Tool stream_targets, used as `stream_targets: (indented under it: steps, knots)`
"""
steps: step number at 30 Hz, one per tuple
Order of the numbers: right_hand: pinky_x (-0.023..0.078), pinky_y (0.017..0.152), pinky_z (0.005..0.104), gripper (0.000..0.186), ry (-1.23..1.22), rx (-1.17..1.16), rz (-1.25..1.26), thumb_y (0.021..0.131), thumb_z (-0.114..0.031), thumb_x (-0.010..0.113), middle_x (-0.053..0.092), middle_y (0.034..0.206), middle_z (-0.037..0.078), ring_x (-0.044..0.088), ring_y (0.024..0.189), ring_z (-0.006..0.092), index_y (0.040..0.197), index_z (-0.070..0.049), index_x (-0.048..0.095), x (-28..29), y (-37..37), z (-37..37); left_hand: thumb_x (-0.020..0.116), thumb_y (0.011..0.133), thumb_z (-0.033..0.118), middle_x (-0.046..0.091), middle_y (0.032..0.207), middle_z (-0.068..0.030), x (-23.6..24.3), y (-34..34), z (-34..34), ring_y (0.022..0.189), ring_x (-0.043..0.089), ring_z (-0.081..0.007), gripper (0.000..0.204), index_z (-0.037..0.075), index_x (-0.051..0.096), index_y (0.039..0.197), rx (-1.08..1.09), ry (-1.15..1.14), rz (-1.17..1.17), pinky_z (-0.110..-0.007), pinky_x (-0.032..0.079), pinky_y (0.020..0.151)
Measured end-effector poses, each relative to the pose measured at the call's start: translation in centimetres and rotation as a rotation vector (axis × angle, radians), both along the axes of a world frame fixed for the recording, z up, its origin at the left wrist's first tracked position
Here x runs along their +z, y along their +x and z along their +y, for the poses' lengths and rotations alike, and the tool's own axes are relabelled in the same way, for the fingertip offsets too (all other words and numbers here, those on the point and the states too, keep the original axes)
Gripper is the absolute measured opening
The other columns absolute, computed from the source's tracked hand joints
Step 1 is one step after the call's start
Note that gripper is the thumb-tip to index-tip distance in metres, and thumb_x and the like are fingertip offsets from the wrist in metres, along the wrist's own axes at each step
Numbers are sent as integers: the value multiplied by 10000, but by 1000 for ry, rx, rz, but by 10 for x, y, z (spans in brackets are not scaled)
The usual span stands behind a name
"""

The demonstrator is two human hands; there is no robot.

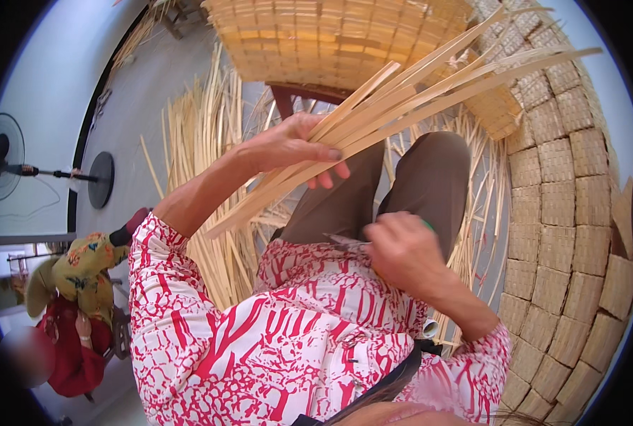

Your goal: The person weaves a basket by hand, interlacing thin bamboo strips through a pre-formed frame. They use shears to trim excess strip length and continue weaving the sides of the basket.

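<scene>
Nearest, over the lap, the right hand (407, 248) is blurred; its curled fingers appear closed on one thin grey pointed tool (346, 242). Just beyond, the left hand (299, 145) grips one bundle of pale flat strips (384, 117) across its middle, thumb on top and fingers beneath. The bundle slants above the knees, its far ends fanned out to the right. The strips look light, springy and smooth, likely to slide over one another and split if bent sharply; the middle seems the best hold. At least six show, but overlap prevents an exact count.

Many more loose strips (206, 135) lie on the floor, too tangled to count. Ahead stands one large woven panel (331, 42); to the right, well over twenty woven blocks (551, 213) form a wall. Farther off at left are one standing fan (102, 179) and one other person (82, 341), seated.
</scene>
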State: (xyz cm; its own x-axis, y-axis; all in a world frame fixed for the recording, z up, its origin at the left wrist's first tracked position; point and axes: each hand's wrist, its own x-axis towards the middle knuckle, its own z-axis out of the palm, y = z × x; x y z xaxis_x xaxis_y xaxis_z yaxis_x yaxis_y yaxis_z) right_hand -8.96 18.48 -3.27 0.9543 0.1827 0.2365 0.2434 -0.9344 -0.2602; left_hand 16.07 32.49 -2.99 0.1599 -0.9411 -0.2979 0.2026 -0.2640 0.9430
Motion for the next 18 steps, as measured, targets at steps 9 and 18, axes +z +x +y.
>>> stream_targets:
  steps: [9,18]
  knots:
    - [473,864,415,478,69,-122,398,710,-239,791,581,1000,141,574,995,327,1087,-31,584,-18,-26,-21,679,938,175,730,939,-148,-35,-22,82,725,725,-167,329,0,569,1194,64,70,92,-278,595,605]
    - [451,761,307,603,797,-425,688,709,-294,817,505,911,86,516,812,186,1139,-44,476,3,-47,-56,674,940,170,729,938,-146,-44,-30,102,727,722,-162,329,2,573,1204,120,128,112,-265,591,610]
